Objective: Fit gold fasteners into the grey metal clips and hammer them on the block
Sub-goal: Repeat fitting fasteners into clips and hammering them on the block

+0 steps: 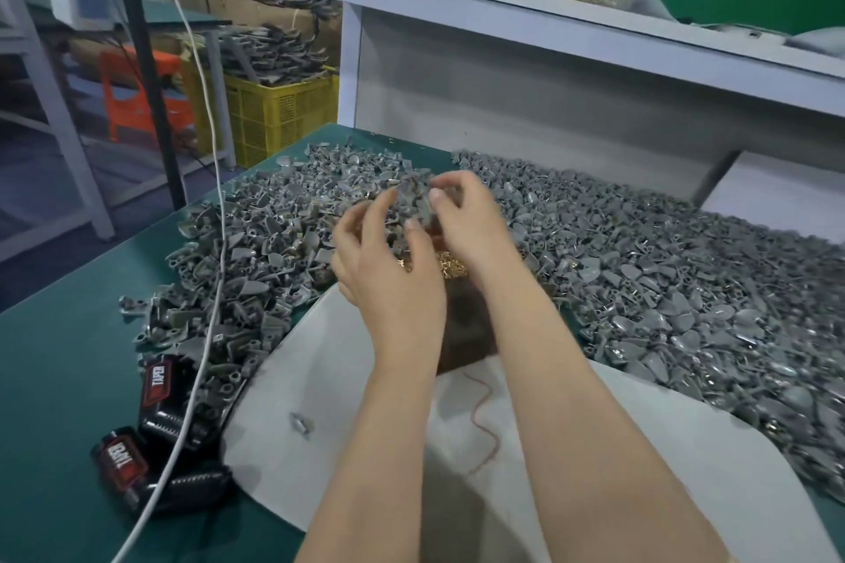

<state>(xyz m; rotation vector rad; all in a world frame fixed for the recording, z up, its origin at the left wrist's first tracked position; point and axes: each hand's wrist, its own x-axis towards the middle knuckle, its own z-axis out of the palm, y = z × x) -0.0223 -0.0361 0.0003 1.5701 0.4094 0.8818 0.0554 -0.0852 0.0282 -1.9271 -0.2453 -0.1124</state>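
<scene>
At frame centre I have my left hand (388, 261) and right hand (462, 219) pinched together on one small grey metal clip (414, 197), above the gold fasteners (450, 267) and dark block (466, 325). It looks light, stiff and sharp-edged; I would grip its flat sides.

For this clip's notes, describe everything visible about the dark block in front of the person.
The block looks dark brown, maybe wood or rusted metal; blur hides the surface. It stands on the white sheet between the two forearms, which cover its sides. Only its near face and part of the top show. Small gold fasteners lie heaped at its far edge, under the hands. Grey clips are piled around it on both sides. Neither hand touches it.
</scene>
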